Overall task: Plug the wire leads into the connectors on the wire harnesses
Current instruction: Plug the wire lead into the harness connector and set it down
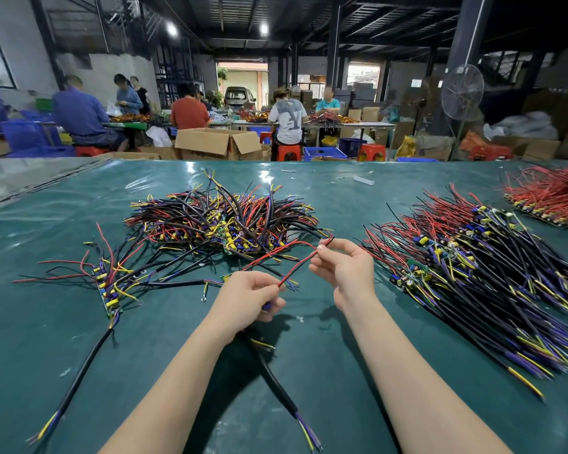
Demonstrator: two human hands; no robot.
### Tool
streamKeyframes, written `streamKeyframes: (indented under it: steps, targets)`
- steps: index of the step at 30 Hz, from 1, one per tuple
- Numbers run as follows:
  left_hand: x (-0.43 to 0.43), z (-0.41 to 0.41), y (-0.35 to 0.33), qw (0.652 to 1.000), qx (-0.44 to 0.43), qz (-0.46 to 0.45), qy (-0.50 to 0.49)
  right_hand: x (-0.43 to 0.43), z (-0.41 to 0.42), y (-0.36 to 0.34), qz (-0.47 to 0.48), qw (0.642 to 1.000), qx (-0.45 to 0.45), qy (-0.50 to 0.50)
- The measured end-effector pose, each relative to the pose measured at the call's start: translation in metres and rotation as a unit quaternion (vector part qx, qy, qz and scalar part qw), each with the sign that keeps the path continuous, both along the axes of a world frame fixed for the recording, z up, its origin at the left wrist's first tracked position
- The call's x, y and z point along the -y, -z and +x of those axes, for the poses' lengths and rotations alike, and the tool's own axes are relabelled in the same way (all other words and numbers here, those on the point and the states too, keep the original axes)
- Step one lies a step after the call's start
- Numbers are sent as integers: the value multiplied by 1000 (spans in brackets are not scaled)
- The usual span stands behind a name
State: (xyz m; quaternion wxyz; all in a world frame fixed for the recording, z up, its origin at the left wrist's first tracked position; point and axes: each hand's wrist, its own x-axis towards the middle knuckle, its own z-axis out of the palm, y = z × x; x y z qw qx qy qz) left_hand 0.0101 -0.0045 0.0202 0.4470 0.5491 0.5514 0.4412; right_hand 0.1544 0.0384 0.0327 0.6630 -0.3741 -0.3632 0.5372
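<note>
The red wire lead [297, 269] hangs in the air, drawn taut on a slant between the two hands above the green table cover [30, 322]. At its lower end the left hand [248, 298] is clenched round the head of a black harness cable [276, 378], whose sheathed tail trails back toward the person's body. Thumb and forefinger also nip the lead there, I'd guess to steady the connector for plugging. The connector itself is buried in the fist, so I cannot tell whether the lead is seated. At the upper end the right hand [343, 268] pinches the lead between fingertips, other fingers curled loosely, seemingly keeping it straight so it can be guided in. Just beyond the lead lies a tangled heap of harnesses [217, 221]. To its right, well apart, a fanned row of black harnesses [473, 273] with small boards lies combed one way, probably a sorted batch. To its left a few boards with wires [107, 290] sit in a short line. A red wire bundle [548, 198] rests far off to the right, likely the supply of leads.
</note>
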Motion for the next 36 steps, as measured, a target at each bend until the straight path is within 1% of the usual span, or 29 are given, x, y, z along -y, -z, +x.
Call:
streamKeyframes:
  steps: [3, 6, 7, 10, 12, 14, 17, 18, 20, 21, 23, 25, 28, 31, 36]
  targets:
    - [0, 1, -1, 999, -29, 1, 18, 0, 2, -2, -27, 998, -48, -43]
    - [0, 1, -1, 999, -21, 39, 5, 0, 2, -1, -32, 995, -76, -49]
    - [0, 1, 0, 999, -15, 51, 1, 0, 2, 0, -29, 996, -73, -38]
    - [-2, 0, 2, 996, -17, 80, -27, 0, 3, 2, -19, 999, -25, 14]
    - [-3, -1, 3, 994, -28, 91, -58, 0, 4, 1, -20, 999, -22, 16]
    - [-5, -2, 3, 992, -27, 96, -80, 1, 5, -3, -37, 997, -58, -17]
    - [-6, -4, 4, 988, -26, 111, -104, 1, 7, -7, -96, 985, -123, -71]
    - [-6, -4, 4, 988, -25, 116, -101, 0, 9, -7, -115, 979, -149, -81]
    - [-4, -2, 3, 991, -3, 117, -63, 0, 12, -6, -137, 965, -206, -86]
    - [-2, 0, 3, 993, 11, 113, -39, -1, 12, -5, -137, 963, -215, -83]
    - [-1, 2, 2, 994, 26, 107, -26, -1, 13, -3, -122, 974, -176, -72]
    - [-2, 0, 3, 992, 45, 105, -52, 0, 11, -1, -104, 984, -119, -86]
    - [-5, -3, 4, 988, 76, 99, -88, 5, 2, -1, -81, 980, -59, -175]
    - [-4, -2, 3, 987, 95, 91, -91, 10, -7, -2, -49, 966, -47, -249]
    - [-2, -1, 2, 990, 102, 81, -49, 10, -11, 1, -23, 970, 34, -240]
